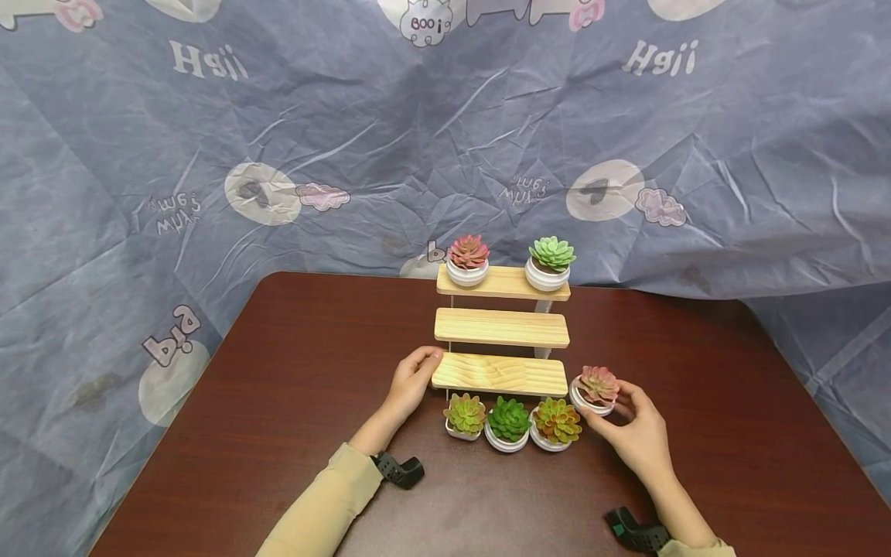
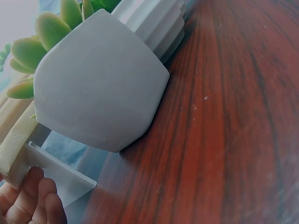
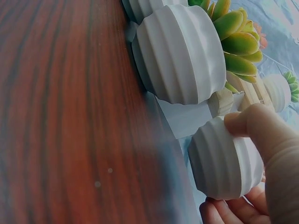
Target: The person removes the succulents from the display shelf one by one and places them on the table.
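Note:
My left hand [image 1: 408, 382] grips the left end of the bottom board of a three-tier wooden shelf stand [image 1: 500, 374]; in the left wrist view its fingers curl beneath the board [image 2: 17, 151]. At the stand's right, my right hand [image 1: 642, 433] holds a pink potted succulent [image 1: 595, 387] by its white ribbed pot [image 3: 226, 163], thumb on one side and fingers on the other. A red succulent [image 1: 469, 261] and a light green one [image 1: 550, 263] stand on the top board. Bare wood shows on the middle board [image 1: 501, 327] and the bottom one.
In front of the stand, a yellow-green succulent [image 1: 465, 415], a dark green one [image 1: 508, 423] and an orange-green one [image 1: 555, 423] stand in a row on the dark brown table [image 1: 334, 325]. A printed blue-grey cloth [image 1: 390, 116] hangs behind the table.

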`<state>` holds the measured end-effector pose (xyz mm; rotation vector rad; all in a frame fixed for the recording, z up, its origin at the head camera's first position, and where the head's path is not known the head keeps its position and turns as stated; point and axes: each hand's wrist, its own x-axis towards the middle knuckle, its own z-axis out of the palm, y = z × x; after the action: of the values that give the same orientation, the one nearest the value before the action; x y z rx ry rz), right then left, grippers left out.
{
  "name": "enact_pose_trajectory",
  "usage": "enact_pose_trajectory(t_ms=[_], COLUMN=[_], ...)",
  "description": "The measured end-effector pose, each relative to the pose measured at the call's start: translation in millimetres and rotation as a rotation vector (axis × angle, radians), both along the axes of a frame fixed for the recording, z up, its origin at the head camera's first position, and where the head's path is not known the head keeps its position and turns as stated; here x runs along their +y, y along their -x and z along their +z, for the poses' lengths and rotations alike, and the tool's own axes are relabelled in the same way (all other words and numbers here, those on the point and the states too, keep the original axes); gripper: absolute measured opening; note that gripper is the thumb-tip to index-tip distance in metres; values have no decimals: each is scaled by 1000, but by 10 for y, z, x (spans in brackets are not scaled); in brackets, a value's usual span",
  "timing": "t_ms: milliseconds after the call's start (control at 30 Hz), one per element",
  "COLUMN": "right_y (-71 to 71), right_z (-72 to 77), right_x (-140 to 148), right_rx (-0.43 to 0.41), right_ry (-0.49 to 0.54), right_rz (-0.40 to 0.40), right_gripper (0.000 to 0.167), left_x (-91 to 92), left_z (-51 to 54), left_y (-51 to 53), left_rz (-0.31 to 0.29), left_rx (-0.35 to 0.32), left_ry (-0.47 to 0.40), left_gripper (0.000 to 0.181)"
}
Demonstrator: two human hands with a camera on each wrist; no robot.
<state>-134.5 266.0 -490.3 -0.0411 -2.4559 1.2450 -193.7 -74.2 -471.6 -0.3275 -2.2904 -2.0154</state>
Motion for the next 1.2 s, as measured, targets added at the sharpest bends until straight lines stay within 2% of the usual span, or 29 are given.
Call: enact_pose_trajectory(t_ms=[500,767,1000,1200], right_y=[-11,-10,-2,-2], right_z=[-21,-25,-37,19], right_x=[6,12,11,-18], right_rx=[-58,-97,-108,-130], right_ry=[-54,-79,-62,-43], right_rz=[54,58,67,92], right_gripper=[63,64,64,64], left_x=[-1,-2,-2,-5], left_z=[3,9,2,-6], left_y=[-3,-4,-9,-11], left_rz=[9,6,12,6], left_rx=[-4,-5,3,7], left_ry=[8,10,28,30], left_gripper=[24,25,25,25])
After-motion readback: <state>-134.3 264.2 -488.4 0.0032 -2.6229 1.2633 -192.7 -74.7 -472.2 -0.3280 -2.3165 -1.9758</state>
